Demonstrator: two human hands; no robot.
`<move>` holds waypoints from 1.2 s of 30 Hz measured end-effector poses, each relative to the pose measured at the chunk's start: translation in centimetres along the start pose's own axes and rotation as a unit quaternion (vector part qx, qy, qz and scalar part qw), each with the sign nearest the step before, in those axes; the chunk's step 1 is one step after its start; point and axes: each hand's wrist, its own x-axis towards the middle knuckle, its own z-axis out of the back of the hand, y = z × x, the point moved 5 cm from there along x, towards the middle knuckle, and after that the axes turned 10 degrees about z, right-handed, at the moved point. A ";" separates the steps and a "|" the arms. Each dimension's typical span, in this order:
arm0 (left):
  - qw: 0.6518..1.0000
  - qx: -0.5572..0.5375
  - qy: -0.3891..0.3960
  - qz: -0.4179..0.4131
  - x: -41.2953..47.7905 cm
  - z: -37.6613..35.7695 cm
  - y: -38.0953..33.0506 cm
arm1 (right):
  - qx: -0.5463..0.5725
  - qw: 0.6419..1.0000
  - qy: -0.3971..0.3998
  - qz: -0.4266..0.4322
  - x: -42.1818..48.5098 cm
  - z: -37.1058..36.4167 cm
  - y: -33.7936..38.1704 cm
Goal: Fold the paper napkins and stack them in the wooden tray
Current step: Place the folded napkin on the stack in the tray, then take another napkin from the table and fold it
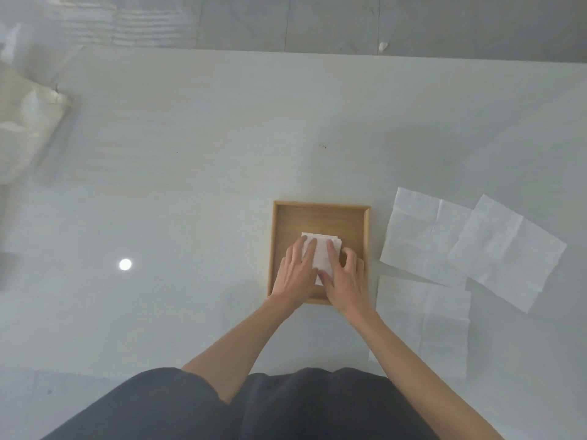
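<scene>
A square wooden tray (pixel 317 214) sits on the white table in front of me. Inside it lies a small stack of folded white napkins (pixel 322 252). My left hand (pixel 295 274) rests flat on the stack's left side, fingers spread. Pressing on the stack's right side, my right hand (pixel 344 281) has its index finger on top and its other fingers curled at the right edge. Three unfolded napkins lie flat right of the tray: one (pixel 422 236) nearest the tray, one (pixel 508 252) overlapping it further right, one (pixel 425 325) closer to me.
A crumpled white plastic bag (pixel 22 122) lies at the table's far left. The table's far edge (pixel 317 54) meets a grey floor. A bright light reflection (pixel 125 264) shows on the glossy tabletop left of the tray.
</scene>
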 end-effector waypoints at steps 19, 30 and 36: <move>0.996 -0.069 -0.057 -0.011 -2.4 0.9 -0.9 | 0.187 0.957 -0.205 -0.090 -5.0 3.2 -3.1; 0.991 -0.075 0.044 -0.104 -8.4 -5.2 -8.5 | 0.186 0.851 -0.159 -0.464 -19.5 2.3 -19.5; 0.988 -0.053 0.025 -0.145 -9.1 -5.4 -11.1 | 0.220 0.867 -0.154 -0.419 -19.9 2.8 -20.5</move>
